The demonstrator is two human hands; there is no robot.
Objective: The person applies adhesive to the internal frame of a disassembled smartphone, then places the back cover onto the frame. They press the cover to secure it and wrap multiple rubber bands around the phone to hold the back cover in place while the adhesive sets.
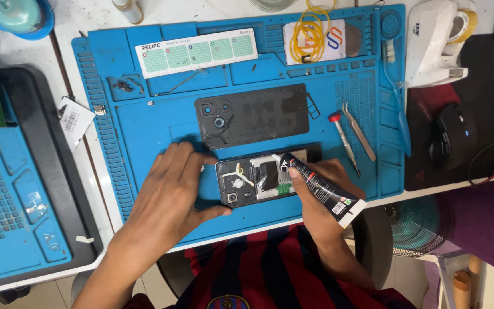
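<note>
On the blue work mat (pixel 144 126), opened phone (pixel 253 182) lay long axis left-right, left hand (pixel 172 194) spread flat steadying its left end, right hand (pixel 318 191) pinching black glue tube (pixel 318 189), nozzle angled up-left onto phone's middle.

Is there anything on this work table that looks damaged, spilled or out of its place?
Nothing looks spilled or broken. The phone lies open with its back cover set apart on the blue mat, which seems deliberate. The right hand holds a black tube at the phone; the left hand steadies it.
</note>
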